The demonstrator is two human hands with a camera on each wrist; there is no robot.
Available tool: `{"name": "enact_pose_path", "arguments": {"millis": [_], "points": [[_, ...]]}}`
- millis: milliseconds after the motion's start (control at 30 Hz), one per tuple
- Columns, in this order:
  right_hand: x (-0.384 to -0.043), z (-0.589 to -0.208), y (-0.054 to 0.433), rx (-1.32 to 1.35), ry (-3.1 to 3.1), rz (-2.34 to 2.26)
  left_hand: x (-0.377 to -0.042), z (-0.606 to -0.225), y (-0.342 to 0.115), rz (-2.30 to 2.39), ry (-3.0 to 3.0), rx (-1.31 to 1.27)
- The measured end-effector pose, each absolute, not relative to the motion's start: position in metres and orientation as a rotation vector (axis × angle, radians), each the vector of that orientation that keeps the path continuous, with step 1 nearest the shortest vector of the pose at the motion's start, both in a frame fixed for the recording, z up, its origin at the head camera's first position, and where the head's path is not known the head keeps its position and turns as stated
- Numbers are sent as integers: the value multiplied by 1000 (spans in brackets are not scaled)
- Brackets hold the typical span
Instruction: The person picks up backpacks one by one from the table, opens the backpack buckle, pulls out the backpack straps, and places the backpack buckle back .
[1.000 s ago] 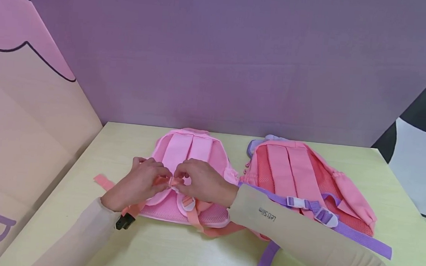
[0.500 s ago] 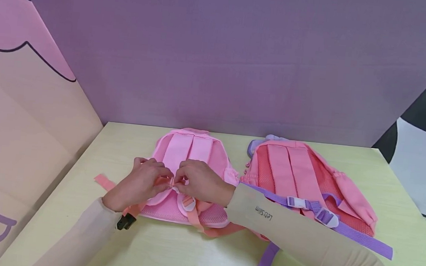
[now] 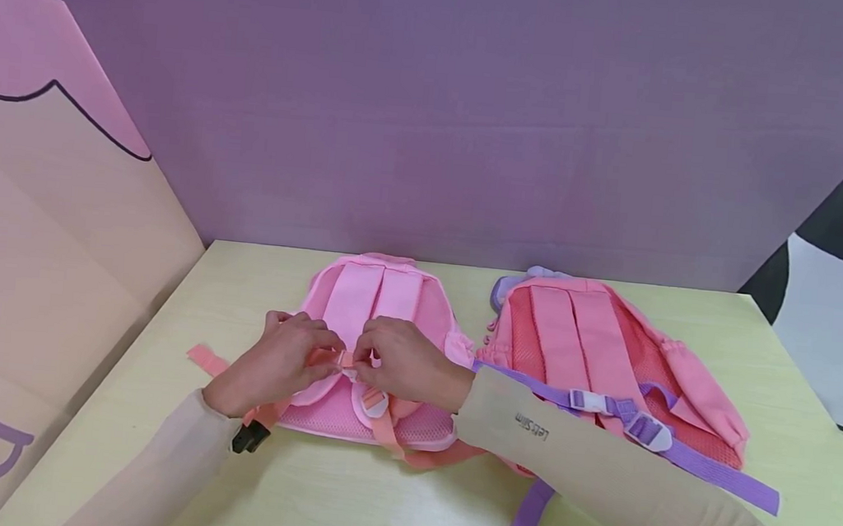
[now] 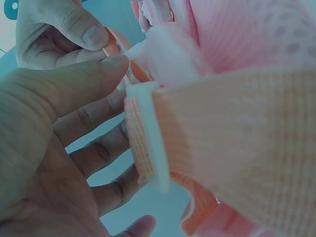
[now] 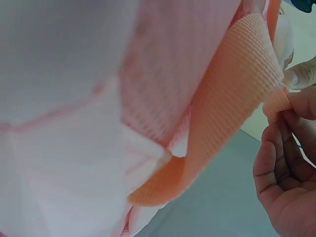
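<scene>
A pink backpack [image 3: 433, 309] lies on the table with its shoulder straps facing up. Over its middle, my left hand [image 3: 276, 363] pinches an orange webbing strap [image 3: 347, 359] at a white slider buckle [image 4: 148, 133]. Opposite it, my right hand [image 3: 409, 363] pinches a short length of the same strap between thumb and fingers. In the right wrist view, a folded end of orange strap [image 5: 277, 103] sits in the right fingertips. The left hand's other fingers spread behind the buckle in the left wrist view. In the head view the fingers partly hide the buckle.
A coral backpack [image 3: 550, 323] with purple straps [image 3: 716, 480] lies to the right, partly under the right sleeve. A black clip [image 3: 250, 437] hangs near the left wrist. Another white slider [image 3: 375, 402] lies on the pink backpack. A purple wall [image 3: 477, 119] borders the table's back.
My right hand has shifted slightly to the right, and more orange strap shows between the two hands. The left hand stays almost in place.
</scene>
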State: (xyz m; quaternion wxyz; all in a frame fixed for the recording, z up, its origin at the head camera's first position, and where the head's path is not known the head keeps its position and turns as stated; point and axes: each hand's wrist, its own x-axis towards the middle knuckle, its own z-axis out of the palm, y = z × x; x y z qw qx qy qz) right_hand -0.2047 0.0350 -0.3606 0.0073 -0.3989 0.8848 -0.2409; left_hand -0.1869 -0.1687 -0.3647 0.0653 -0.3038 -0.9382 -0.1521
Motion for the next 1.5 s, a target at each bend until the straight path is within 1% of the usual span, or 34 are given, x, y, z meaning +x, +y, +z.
{"name": "enact_pose_path", "arguments": {"millis": [633, 1300, 1500], "points": [[-204, -361, 26, -1208, 2736, -770, -186, -365, -171, -469, -2842, -904], [-201, -362, 32, -1159, 2717, -789, -187, -365, -172, -445, -2847, -888], [-204, -365, 27, -1197, 2715, -806, -187, -366, -172, -452, -2830, -900]]}}
